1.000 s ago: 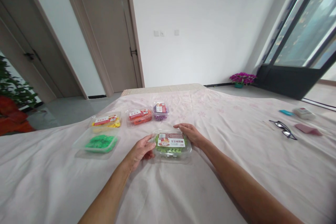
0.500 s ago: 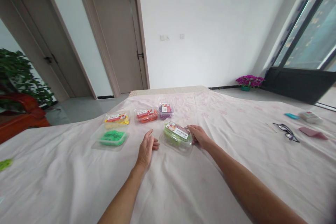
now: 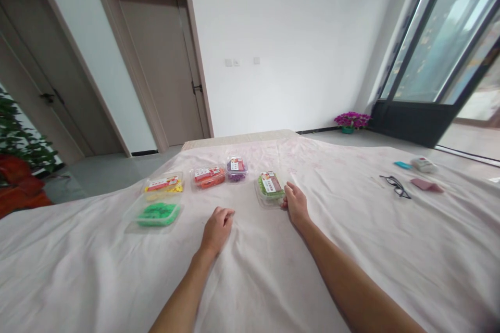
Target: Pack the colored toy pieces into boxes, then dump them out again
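Observation:
My right hand [image 3: 295, 204] rests on the pale bed sheet [image 3: 273, 265] with its fingers against the near edge of a clear plastic box of green pieces with a red-and-white label [image 3: 270, 187]. My left hand [image 3: 217, 229] lies on the sheet with its fingers curled loosely and nothing in it, a little to the left of that box. Farther back stands a row of clear boxes: yellow contents [image 3: 163, 184], orange contents [image 3: 208, 176], purple contents [image 3: 236, 167]. An open box of bright green pieces [image 3: 156, 214] sits at the left.
Black glasses [image 3: 395, 186], a dark red wallet [image 3: 425, 184], a white packet [image 3: 424, 164] and a teal item [image 3: 402, 165] lie on the sheet at the right. Beyond the bed are doors, a white wall, purple flowers [image 3: 351, 119] and a glass door.
My left hand let go of the labelled green box and drew back onto the sheet. My right hand pushed the box away, to the right end of the row.

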Demonstrator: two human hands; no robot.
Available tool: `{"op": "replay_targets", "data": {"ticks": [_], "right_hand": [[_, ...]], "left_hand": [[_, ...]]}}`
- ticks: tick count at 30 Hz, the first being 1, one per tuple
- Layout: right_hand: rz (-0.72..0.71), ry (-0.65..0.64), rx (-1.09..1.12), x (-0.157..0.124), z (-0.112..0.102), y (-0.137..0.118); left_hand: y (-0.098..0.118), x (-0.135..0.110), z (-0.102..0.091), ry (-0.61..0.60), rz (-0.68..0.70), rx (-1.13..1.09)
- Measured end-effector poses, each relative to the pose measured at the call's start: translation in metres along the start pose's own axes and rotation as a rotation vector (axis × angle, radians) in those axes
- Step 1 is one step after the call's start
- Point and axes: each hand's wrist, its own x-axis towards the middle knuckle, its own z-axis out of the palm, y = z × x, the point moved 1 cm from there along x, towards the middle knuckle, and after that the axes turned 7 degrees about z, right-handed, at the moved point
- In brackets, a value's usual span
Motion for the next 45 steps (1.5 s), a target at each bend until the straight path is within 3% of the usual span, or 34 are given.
{"op": "replay_targets", "data": {"ticks": [12, 22, 29, 31, 33, 36, 40, 42, 45], "right_hand": [[-0.03, 0.055, -0.07, -0.006, 0.003, -0.007], [-0.061, 0.032, 0.003, -0.01, 0.002, -0.011], [-0.056, 0.314, 0.108, 0.007, -0.006, -0.002], [-0.057, 0.263, 0.109, 0.01, -0.005, 0.003], [-0.056, 0.111, 0.074, 0.009, -0.004, 0.005], [-0.103, -0.028, -0.139, 0.0, -0.005, 0.0], [-0.469, 0.143, -0.756, -0.011, -0.012, -0.023], [-0.624, 0.167, -1.035, -0.011, -0.012, -0.032], [-0.656, 0.117, -1.302, -0.003, -0.01, -0.032]], "left_hand": [[0.006, -0.006, -0.002, -0.081, 0.037, 0.061], [0.007, -0.007, -0.007, -0.087, 0.034, -0.049], [0.008, -0.013, -0.011, -0.083, 0.036, -0.102], [0.008, -0.014, -0.011, -0.087, 0.044, -0.095], [0.009, -0.014, -0.011, -0.092, 0.048, -0.084], [0.01, -0.014, -0.011, -0.105, 0.047, -0.067], [0.011, -0.014, -0.011, -0.112, 0.051, -0.06], [0.011, -0.014, -0.011, -0.107, 0.054, -0.062], [0.012, -0.014, -0.012, -0.102, 0.053, -0.062]]}}
